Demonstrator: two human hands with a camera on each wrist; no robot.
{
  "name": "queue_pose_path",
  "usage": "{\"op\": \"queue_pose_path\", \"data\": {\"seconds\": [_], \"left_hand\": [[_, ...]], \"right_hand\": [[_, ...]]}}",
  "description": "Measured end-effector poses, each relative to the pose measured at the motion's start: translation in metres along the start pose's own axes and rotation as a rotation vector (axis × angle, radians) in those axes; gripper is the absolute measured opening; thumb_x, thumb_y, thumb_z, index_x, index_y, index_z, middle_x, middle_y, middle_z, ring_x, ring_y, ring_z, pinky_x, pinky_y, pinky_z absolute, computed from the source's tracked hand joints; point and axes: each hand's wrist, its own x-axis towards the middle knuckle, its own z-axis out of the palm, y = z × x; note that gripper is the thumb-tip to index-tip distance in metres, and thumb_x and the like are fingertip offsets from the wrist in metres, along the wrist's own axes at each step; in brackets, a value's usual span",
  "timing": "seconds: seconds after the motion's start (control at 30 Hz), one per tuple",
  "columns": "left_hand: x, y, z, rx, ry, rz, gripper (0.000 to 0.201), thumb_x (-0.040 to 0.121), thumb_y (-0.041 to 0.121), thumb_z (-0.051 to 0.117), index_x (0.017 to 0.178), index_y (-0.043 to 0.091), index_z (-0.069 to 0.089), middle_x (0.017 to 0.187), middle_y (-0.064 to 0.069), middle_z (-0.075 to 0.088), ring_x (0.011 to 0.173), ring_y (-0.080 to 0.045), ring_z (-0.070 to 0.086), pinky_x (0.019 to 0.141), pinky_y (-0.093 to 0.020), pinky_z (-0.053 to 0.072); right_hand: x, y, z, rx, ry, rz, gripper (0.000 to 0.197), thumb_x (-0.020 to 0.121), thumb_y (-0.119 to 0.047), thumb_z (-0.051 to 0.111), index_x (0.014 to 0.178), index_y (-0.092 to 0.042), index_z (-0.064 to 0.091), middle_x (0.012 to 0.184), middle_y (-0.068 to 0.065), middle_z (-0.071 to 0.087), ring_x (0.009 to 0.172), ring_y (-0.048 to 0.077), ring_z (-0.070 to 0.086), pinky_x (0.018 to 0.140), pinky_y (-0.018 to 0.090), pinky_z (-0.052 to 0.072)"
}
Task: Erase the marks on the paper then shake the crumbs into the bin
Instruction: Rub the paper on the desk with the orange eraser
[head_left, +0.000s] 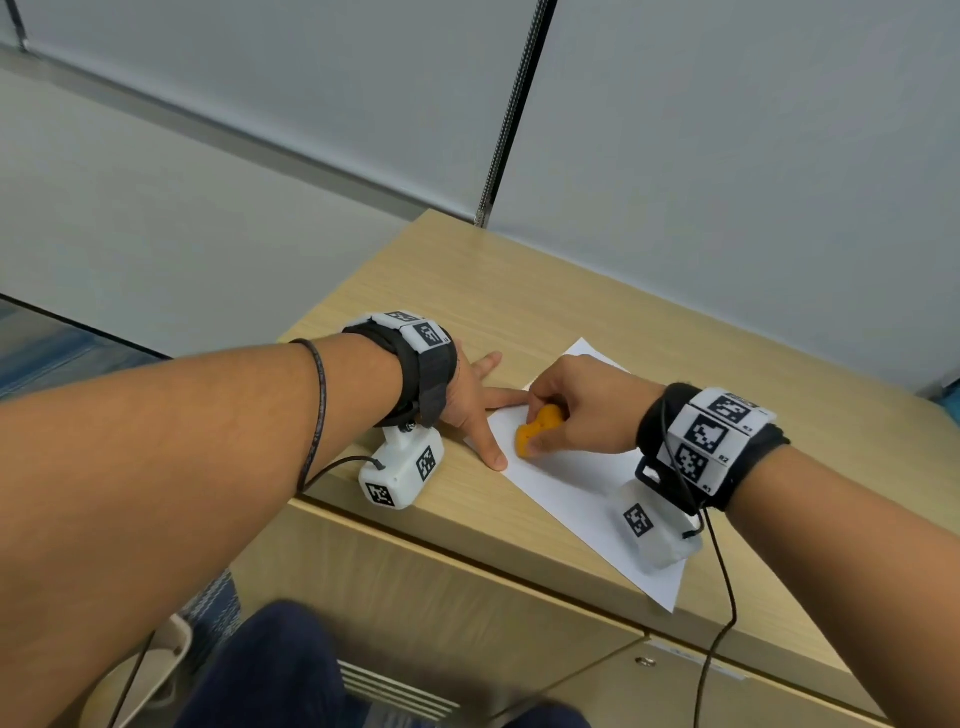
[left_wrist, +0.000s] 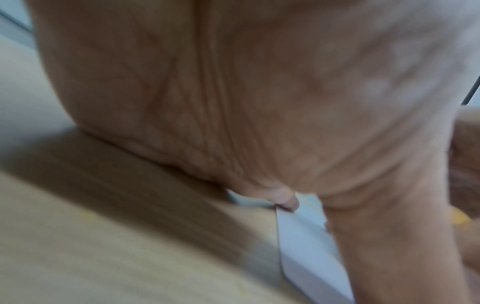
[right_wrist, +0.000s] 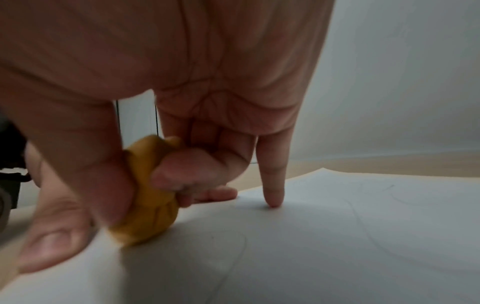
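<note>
On paper (head_left: 571, 478), right hand (head_left: 587, 405) grips eraser (head_left: 537, 431) angled toward thumb.

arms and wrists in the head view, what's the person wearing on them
Both forearms are bare, no sleeves. Each wrist has a black strap topped with white blocks printed with black square markers, a white camera housing hung beneath, and a thin black cable. The left forearm also wears a thin dark band.

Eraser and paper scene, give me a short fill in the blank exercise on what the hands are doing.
1. The right hand grips an eraser coloured ____.
2. The left hand presses its straight fingers on the sheet of ____.
3. The paper lies on a ____ cabinet top.

Missing words: orange; paper; wooden
</note>
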Motion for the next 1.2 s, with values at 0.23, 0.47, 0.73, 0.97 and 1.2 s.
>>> {"op": "queue_pose_path", "data": {"seconds": [0.23,0.47,0.73,0.97,1.2], "left_hand": [[-0.001,0.003,0.008,0.037,0.113,0.042,0.11,0.069,0.08,0.062,0.154,0.044,0.002,0.162,-0.005,-0.022,0.147,-0.048,0.002,0.115,-0.058,0.011],[-0.008,0.008,0.001,0.142,0.182,0.203,0.107,0.073,0.072,0.067,0.154,0.045,0.003,0.162,0.004,-0.026,0.149,-0.037,-0.014,0.114,-0.063,0.009],[0.008,0.0,0.001,0.238,0.04,0.216,0.1,0.08,0.077,0.051,0.148,0.05,-0.017,0.157,0.009,-0.035,0.147,-0.03,-0.026,0.111,-0.068,-0.004],[0.017,-0.002,0.003,0.263,0.069,0.202,0.108,0.073,0.083,0.052,0.144,0.055,-0.024,0.158,0.006,-0.034,0.148,-0.034,-0.022,0.114,-0.062,-0.002],[0.02,-0.003,0.003,0.247,0.049,0.19,0.109,0.071,0.085,0.052,0.145,0.053,-0.022,0.157,0.006,-0.036,0.147,-0.032,-0.026,0.115,-0.06,-0.007]], "right_hand": [[-0.027,0.026,-0.005,0.1,0.11,0.278,0.031,0.084,-0.037,0.079,0.086,-0.008,0.069,0.063,-0.003,0.064,0.056,0.011,0.06,0.055,0.024,0.045],[-0.036,0.021,0.014,0.132,0.128,0.23,0.027,0.087,-0.037,0.075,0.092,-0.011,0.068,0.068,-0.005,0.065,0.058,0.011,0.064,0.059,0.026,0.047],[-0.027,-0.005,0.024,0.061,0.137,0.102,0.026,0.088,-0.038,0.072,0.082,-0.014,0.065,0.073,-0.001,0.064,0.069,0.017,0.062,0.067,0.034,0.052],[-0.017,0.008,0.007,-0.056,0.158,0.275,0.032,0.082,-0.045,0.072,0.079,-0.014,0.065,0.083,0.004,0.069,0.08,0.024,0.066,0.066,0.035,0.054],[-0.016,-0.007,0.019,-0.042,0.095,0.216,0.041,0.083,-0.042,0.07,0.068,-0.005,0.061,0.063,0.004,0.059,0.06,0.021,0.056,0.056,0.031,0.043]]}}
